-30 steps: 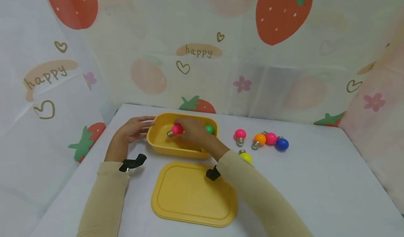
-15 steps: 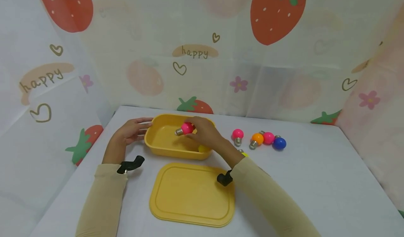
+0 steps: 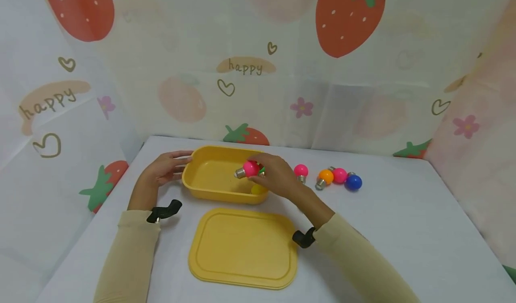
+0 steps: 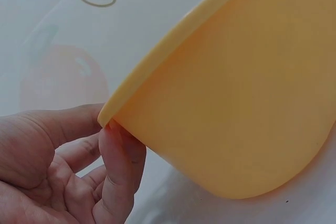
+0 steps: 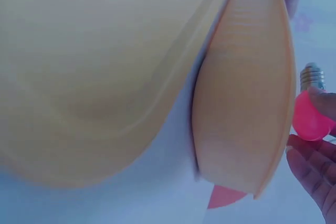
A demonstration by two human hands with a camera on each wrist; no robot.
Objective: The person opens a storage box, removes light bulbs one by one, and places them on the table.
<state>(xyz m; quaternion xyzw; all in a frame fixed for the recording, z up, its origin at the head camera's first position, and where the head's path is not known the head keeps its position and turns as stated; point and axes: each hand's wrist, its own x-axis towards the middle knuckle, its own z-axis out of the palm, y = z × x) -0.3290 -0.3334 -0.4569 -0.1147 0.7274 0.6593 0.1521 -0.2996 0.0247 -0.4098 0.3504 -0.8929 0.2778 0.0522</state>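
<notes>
The left hand [image 3: 167, 168] grips the yellow box [image 3: 219, 195], the right hand [image 3: 277, 175] pinches a pink bulb [image 3: 251, 168] above, yellow bulb [image 3: 258, 189] and green bulb [image 3: 262, 169] lie inside, other bulbs [image 3: 326, 176] remain right.

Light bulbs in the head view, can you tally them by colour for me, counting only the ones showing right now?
Pink bulbs: 3, including one in the right hand
Orange bulb: 1
Blue bulb: 1
Green bulb: 1, partly hidden
Yellow bulb: 1, in the container, partly hidden
Total: 7 showing; more may be hidden
</notes>
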